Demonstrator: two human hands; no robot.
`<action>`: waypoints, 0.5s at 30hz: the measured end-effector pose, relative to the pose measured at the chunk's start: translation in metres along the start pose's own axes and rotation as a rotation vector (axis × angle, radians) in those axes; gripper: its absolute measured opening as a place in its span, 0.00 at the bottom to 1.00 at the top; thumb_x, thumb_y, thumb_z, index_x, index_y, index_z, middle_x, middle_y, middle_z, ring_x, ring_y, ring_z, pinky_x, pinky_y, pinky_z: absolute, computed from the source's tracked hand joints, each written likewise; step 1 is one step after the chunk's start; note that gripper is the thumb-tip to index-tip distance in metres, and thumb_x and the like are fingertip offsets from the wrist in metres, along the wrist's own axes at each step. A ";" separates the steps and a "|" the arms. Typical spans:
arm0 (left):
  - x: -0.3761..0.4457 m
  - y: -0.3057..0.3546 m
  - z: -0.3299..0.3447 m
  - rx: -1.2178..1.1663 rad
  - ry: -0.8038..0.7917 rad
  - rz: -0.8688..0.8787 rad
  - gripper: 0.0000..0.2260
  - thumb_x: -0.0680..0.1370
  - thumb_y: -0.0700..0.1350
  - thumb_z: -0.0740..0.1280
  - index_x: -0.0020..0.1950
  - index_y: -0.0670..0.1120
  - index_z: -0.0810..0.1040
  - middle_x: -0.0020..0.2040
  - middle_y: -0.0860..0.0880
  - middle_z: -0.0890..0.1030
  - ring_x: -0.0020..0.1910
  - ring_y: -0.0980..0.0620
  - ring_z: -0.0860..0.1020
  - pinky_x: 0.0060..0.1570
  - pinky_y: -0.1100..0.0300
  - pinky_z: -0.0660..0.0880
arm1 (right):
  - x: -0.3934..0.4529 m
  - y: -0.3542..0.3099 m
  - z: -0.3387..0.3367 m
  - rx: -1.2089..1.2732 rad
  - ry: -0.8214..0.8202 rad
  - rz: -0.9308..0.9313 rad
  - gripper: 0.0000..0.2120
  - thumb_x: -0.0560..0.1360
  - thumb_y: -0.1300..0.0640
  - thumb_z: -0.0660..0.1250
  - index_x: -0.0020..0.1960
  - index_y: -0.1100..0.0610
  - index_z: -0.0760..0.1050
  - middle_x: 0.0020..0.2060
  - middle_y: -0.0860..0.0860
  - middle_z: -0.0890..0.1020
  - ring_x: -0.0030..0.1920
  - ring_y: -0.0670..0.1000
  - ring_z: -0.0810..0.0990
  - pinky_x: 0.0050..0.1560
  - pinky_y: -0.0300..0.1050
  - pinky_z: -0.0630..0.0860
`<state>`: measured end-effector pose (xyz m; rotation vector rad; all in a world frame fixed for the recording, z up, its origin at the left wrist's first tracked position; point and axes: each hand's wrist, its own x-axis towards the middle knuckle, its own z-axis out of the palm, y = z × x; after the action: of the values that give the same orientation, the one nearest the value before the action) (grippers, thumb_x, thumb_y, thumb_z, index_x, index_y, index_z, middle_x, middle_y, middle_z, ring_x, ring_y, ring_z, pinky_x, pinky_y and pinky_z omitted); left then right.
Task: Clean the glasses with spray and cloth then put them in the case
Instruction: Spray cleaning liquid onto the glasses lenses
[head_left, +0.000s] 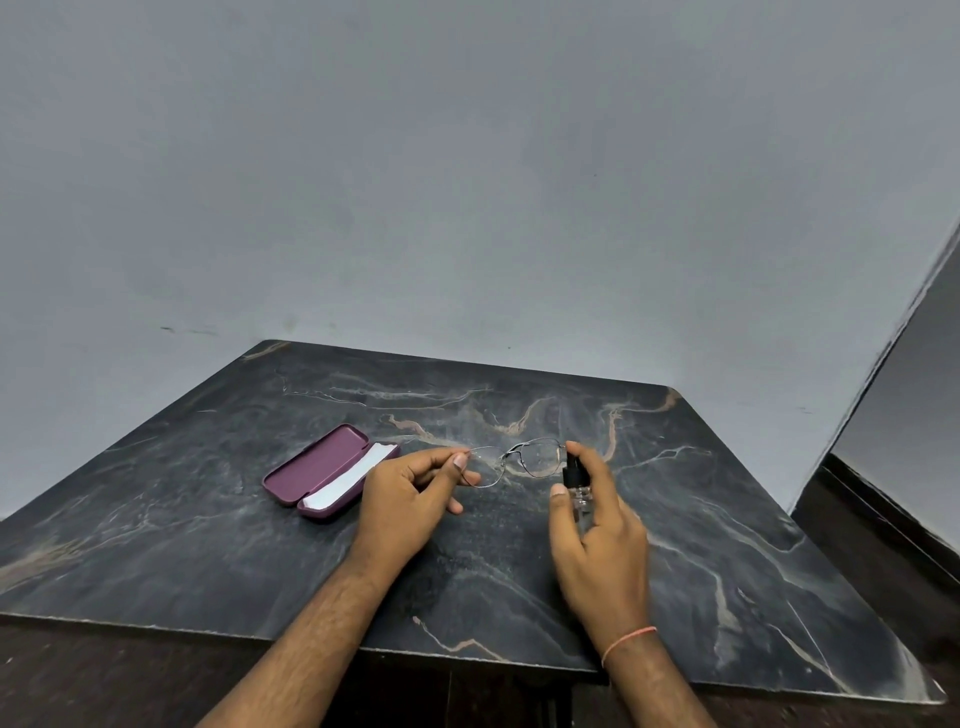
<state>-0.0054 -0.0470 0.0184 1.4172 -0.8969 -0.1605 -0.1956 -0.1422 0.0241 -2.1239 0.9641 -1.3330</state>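
Note:
Thin metal-framed glasses (519, 460) hang a little above the dark marble table (727, 519). My left hand (410, 499) pinches the frame's left end between thumb and fingers. My right hand (597, 535) is wrapped around a small clear spray bottle (576, 488) with a black nozzle, index finger resting on top, nozzle just right of the right lens. A purple glasses case (317, 467) lies open to the left, with a white cloth (353, 480) in its near half.
The table stands against a grey wall (467, 182). Its front edge (311, 636) runs close to my forearms. A dark floor strip and a wall corner show at the right (883, 493).

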 end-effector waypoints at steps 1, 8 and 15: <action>0.000 0.000 0.000 -0.001 0.000 -0.004 0.06 0.84 0.42 0.73 0.57 0.49 0.89 0.43 0.56 0.91 0.30 0.53 0.86 0.40 0.66 0.82 | 0.000 0.000 0.000 0.006 0.008 0.011 0.24 0.83 0.52 0.68 0.76 0.35 0.70 0.52 0.40 0.83 0.47 0.43 0.80 0.49 0.42 0.76; 0.000 0.000 -0.001 -0.007 0.002 -0.007 0.06 0.84 0.43 0.73 0.57 0.49 0.89 0.44 0.56 0.91 0.30 0.52 0.86 0.41 0.64 0.83 | 0.002 0.006 -0.002 0.057 0.006 0.007 0.26 0.84 0.48 0.66 0.78 0.30 0.64 0.58 0.46 0.86 0.42 0.46 0.75 0.49 0.48 0.82; 0.001 -0.002 -0.001 -0.003 0.014 0.007 0.07 0.84 0.43 0.72 0.59 0.48 0.89 0.44 0.55 0.91 0.30 0.50 0.86 0.40 0.63 0.84 | 0.001 0.004 -0.003 0.111 -0.007 -0.022 0.27 0.84 0.49 0.67 0.78 0.30 0.65 0.65 0.40 0.83 0.40 0.43 0.75 0.53 0.50 0.85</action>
<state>-0.0035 -0.0469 0.0175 1.4109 -0.8897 -0.1462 -0.1992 -0.1456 0.0233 -2.0601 0.8457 -1.3566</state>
